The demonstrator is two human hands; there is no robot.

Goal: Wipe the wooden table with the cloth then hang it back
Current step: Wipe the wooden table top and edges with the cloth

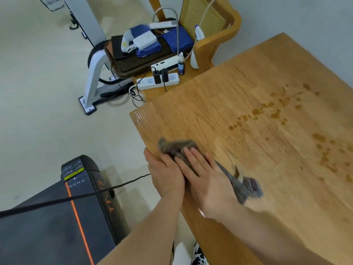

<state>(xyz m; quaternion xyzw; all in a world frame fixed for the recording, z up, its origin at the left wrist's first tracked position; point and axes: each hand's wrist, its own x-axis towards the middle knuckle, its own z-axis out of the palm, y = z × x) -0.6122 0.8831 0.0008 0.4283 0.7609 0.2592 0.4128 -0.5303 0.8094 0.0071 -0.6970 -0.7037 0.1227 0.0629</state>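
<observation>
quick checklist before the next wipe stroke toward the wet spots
1. Right hand flat on cloth: ok, straight fingers press it.
2. Left hand grip on cloth: cannot tell, its fingertips are hidden.
3. Cloth spread out: not ok, it is bunched, with a tail trailing right.
4. Wet spots wiped: not ok, many lie on the table right of the cloth.
5. Path to the spots: ok, nothing stands between.
6. Place to hang the cloth: cannot tell, none in view.

left hand (165, 174) just beside right hand (205, 180), both palms down.
</observation>
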